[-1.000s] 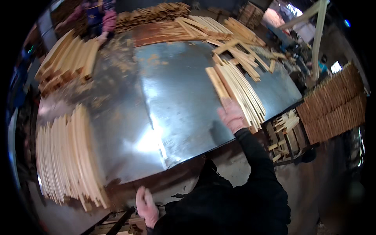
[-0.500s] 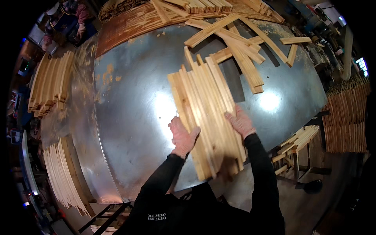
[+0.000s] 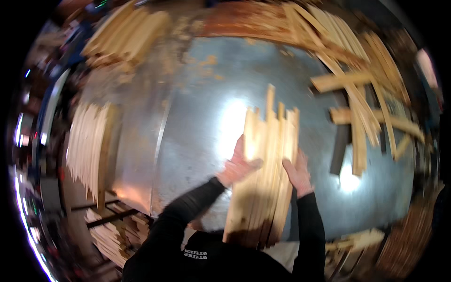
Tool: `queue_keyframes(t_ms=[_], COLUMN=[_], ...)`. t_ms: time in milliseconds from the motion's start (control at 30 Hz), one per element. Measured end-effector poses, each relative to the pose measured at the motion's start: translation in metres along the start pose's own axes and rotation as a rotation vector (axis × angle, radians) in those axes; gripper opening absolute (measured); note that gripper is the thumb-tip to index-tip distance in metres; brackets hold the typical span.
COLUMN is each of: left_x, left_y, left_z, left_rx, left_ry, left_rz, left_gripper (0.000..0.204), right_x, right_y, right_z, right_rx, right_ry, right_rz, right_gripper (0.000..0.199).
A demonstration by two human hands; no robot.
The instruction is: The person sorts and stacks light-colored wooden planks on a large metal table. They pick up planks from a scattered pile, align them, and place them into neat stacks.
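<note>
2 hands (image 3: 238, 168) clasping wooden strips (image 3: 266, 160), metal tabletop (image 3: 199, 122)

two hands (image 3: 240, 168) (image 3: 299, 173), one held slat bundle (image 3: 268, 145), one tabletop (image 3: 199, 127), two stacks (image 3: 129, 37) (image 3: 90, 145) on its left

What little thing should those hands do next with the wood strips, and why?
Maybe the left hand and right hand should squeeze gently inward: they hold the bundle of wood strips from opposite sides, and its far ends are uneven, with one strip poking out furthest.
</note>
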State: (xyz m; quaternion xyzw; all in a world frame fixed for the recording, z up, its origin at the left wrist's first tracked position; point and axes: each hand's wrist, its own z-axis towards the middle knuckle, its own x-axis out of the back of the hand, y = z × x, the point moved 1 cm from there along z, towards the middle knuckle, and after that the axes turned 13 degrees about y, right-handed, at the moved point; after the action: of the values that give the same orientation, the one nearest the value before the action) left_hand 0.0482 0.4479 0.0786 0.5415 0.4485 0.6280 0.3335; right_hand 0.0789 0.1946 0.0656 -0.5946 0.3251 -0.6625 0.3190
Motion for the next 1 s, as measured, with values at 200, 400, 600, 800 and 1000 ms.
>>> queue_keyframes(t_ms=[200,400,600,800,1000], left_x=[0.014,0.095,0.193,0.191,0.118], left_y=[-0.018,0.08,0.282,0.265,0.008], left_z=[-0.007,0.031,0.109,0.093,0.039], left_rx=[0.317,0.369,-0.177,-0.061,0.501], left_ry=[0.035,-0.09,0.056,-0.035,0.196], left_rz=[-0.362,-0.861,-0.941,-1.212,-0.673], left_gripper=[0.099,0.078,0.079,0.052,0.056], right_x=[-0.026,0.011,0.106,0.114,0.006], right_y=[0.012,-0.108,-0.272,-0.287,-0.162], right_z=[-0.022,0.03,0.145,0.122,0.038], right_rx=[-0.555,-0.215,0.649,-0.099,-0.596], right_ry=[-0.109,-0.253,0.073,-0.539,-0.615], right_rz=[0.935,0.905,0.7,1.509,1.151], right_gripper=[0.084,0.066,0.07,0.05,0.095])
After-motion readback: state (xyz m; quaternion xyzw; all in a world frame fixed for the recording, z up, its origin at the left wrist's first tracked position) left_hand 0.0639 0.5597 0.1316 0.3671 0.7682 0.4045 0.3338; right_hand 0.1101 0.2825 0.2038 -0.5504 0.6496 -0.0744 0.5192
